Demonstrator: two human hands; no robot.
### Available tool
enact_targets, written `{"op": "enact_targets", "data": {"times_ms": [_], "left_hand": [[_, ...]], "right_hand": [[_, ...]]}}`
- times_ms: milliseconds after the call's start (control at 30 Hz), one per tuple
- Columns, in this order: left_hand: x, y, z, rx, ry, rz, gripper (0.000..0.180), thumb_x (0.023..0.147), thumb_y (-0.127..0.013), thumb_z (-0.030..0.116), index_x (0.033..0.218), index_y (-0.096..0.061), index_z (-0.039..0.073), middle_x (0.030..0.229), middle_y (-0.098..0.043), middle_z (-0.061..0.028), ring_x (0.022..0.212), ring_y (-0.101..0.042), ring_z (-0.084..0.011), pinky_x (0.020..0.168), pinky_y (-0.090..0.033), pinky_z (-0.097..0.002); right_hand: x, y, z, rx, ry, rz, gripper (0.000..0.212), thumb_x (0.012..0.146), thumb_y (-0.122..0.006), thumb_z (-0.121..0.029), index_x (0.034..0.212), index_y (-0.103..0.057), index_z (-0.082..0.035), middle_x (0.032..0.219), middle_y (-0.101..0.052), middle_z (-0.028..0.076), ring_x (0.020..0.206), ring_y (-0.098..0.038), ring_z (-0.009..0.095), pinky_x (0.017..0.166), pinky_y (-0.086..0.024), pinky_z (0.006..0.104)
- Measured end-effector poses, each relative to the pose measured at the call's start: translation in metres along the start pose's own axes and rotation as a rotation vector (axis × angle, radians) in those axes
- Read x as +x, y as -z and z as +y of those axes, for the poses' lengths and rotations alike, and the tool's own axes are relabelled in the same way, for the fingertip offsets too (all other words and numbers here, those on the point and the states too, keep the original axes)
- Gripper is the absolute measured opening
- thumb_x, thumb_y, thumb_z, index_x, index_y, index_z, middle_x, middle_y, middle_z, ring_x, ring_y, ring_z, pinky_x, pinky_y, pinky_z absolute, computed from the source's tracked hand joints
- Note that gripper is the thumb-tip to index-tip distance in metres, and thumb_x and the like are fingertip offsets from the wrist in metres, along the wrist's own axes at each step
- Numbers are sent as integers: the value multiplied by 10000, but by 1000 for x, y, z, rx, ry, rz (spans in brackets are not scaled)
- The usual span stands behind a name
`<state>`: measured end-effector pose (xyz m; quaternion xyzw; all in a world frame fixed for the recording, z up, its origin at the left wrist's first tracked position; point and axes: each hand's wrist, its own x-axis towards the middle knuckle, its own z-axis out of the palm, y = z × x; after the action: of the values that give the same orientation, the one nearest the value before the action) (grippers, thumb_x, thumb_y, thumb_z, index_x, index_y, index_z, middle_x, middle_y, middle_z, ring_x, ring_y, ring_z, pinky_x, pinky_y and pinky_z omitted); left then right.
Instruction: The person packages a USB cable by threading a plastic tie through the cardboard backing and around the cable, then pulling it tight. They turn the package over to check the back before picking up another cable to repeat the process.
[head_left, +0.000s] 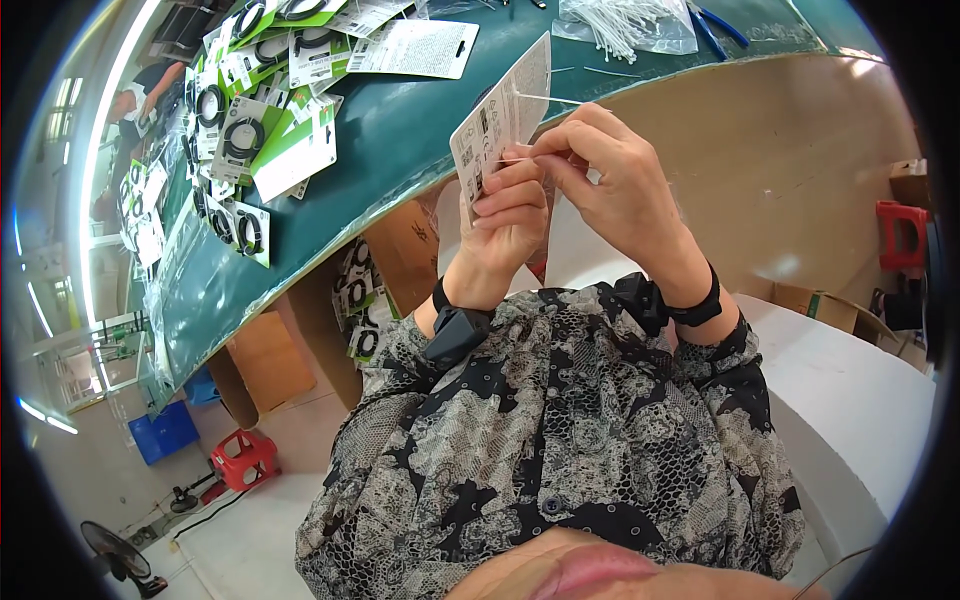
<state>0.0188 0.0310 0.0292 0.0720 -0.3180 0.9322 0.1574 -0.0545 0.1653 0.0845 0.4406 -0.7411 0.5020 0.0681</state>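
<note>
At twelve o'clock, just off the counter's near edge, the person holds up a stiff, flat, printed white card (500, 125). The left hand (505, 215) curls its fingers around the card's lower part, apparently so that it stands steeply tilted and steady while its printed face stays within reach. The right hand (612, 165) brings thumb and forefinger together in a pinch beside that face; a fine white strand seems to lie at the fingertips, though how it is gripped cannot be told. A thin white plastic tie (558, 99) sticks out from the card toward three o'clock, above the pinch.

The counter (400, 125) is smooth, glossy and green. Between ten and eleven o'clock lies a loose heap of green-and-white cards (300, 150) bearing coiled, rubbery-looking black cables (242, 138), perhaps pushed aside to leave working room. At one o'clock a crinkled clear bag (675, 38) spills slender white ties (612, 25), probably set there for easy reach by the right hand. Just beside it, toward two o'clock, rests a tool with curved blue handles (722, 30).
</note>
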Motion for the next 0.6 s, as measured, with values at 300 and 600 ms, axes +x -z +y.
{"op": "enact_targets", "data": {"times_ms": [300,600], "left_hand": [[-3,4,4,25,-59,53,183,958,-487,151,1009,-488,-24,711,-492,-81,534,-517,-137,392,-444,-208],[4,-12,12,865,-142,327,421,982,-441,377,1243,-481,49,1041,-611,-77,838,-615,-185,685,-548,-314]], "right_hand": [[0,-4,-2,62,-24,49,41,784,-657,-86,812,-644,-58,786,-589,79,709,-600,280,609,-487,355],[-7,1,9,164,-96,15,201,778,-633,37,959,-586,-35,823,-581,96,769,-618,242,683,-501,305]]}}
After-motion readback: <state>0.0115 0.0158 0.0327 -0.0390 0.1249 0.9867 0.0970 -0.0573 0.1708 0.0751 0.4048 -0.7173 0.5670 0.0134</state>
